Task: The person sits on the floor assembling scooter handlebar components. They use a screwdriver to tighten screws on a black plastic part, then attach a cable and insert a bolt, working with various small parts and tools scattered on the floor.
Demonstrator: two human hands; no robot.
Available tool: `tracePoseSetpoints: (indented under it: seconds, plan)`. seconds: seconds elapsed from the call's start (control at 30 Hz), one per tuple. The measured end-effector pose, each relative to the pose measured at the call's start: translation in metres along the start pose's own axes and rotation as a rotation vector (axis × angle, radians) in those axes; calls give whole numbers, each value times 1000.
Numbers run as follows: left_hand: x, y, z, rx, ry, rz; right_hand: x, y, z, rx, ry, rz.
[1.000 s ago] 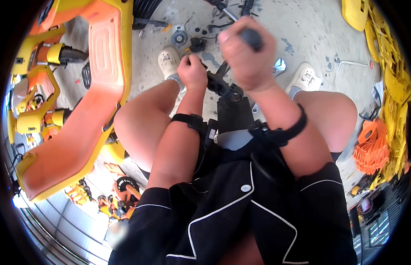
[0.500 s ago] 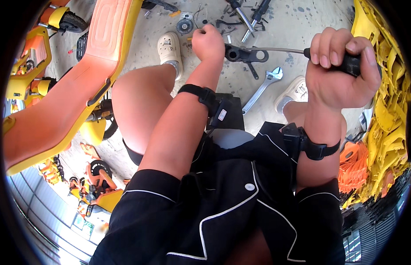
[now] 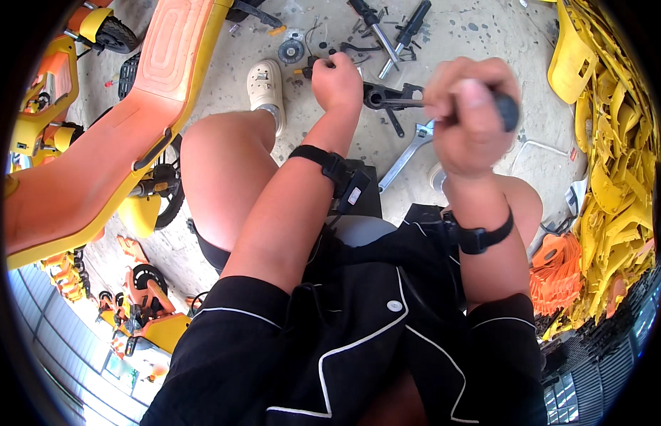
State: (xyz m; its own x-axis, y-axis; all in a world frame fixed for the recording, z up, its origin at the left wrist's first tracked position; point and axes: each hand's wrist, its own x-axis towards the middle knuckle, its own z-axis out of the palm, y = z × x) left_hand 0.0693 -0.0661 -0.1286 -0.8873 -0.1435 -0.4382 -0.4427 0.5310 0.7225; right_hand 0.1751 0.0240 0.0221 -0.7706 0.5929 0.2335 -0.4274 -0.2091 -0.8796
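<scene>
- The right hand (image 3: 467, 113) is fisted tight around the black handle of a tool (image 3: 506, 110) whose thin metal shaft runs left to a dark metal part (image 3: 384, 95).
- The left hand (image 3: 337, 79) is closed over the left end of that part, which sits above the concrete floor (image 3: 479, 35).
- A silver wrench (image 3: 408, 150) lies on the floor just below the part.
- An orange scooter deck (image 3: 135, 117) slants along the left; yellow plastic shells (image 3: 614, 156) pile at the right.
</scene>
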Motion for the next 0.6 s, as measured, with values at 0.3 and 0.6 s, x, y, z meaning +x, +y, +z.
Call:
tracePoseSetpoints:
  seconds: [0.3, 0.6]
  plan:
    - [5, -4, -7, -14, 60, -32, -14, 49, 0, -1217, -227, 321]
    - [-38, -6, 7, -36, -64, -29, -3, 12, -14, -1385, -315, 747]
